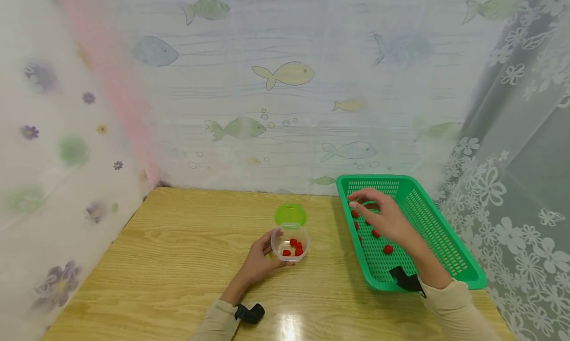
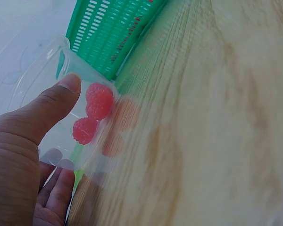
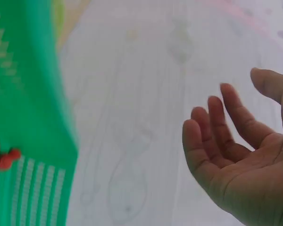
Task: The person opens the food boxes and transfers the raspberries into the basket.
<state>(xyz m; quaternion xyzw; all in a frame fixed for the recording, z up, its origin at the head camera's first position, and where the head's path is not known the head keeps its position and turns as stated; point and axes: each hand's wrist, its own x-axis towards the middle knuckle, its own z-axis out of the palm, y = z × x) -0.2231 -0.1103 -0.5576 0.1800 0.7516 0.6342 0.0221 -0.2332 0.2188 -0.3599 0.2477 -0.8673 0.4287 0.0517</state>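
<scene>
A round clear plastic container (image 1: 285,233) stands on the table, with several red raspberries (image 1: 299,252) on its bottom. My left hand (image 1: 258,263) grips its side; in the left wrist view the thumb (image 2: 54,106) lies along the near wall and the fingers reach behind it. Over the far left part of a green plastic basket (image 1: 428,215) hovers my right hand (image 1: 387,221). In the right wrist view its fingers (image 3: 243,120) are loosely bent, thumb apart, with nothing between them. More raspberries (image 1: 388,249) lie scattered on the basket floor, some hidden by the hand.
A green lid (image 1: 290,216) lies just behind the container. Both stand on a wood-grain table (image 1: 187,237). A fish-print sheet (image 1: 285,108) hangs behind the table, and a lace-patterned curtain (image 1: 512,237) hangs close to the basket's right side.
</scene>
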